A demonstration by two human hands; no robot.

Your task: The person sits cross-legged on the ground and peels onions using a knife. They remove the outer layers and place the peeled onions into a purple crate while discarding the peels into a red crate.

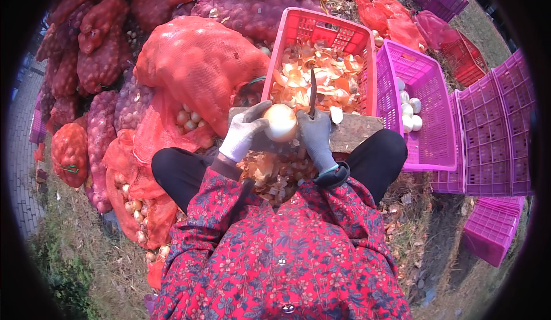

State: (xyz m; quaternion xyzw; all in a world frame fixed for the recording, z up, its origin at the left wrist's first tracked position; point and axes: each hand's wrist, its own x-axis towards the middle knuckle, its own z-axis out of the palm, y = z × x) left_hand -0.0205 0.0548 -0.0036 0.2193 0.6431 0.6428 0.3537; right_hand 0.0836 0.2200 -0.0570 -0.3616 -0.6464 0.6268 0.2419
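Between my two gloved hands is a large onion (280, 123), pale in front with some golden skin on it. My left hand (246, 130), in a white and grey glove, grips its left side. In a grey glove, my right hand (316, 137) holds a knife (313, 88) with a dark blade pointing up and away from me, close to the onion's right side. Below them lies a wooden board (355, 134) across the near end of a red plastic crate (373, 79). Loose onion skins (310, 77) fill much of that crate. A white onion piece (336, 115) rests by the board.
A magenta crate (430, 148) with several peeled white onions (409, 109) stands at the right, beside stacked purple crates (486, 135). Red mesh sacks of onions (202, 62) crowd the left and back. Onion skins (275, 171) cover the ground between my knees.
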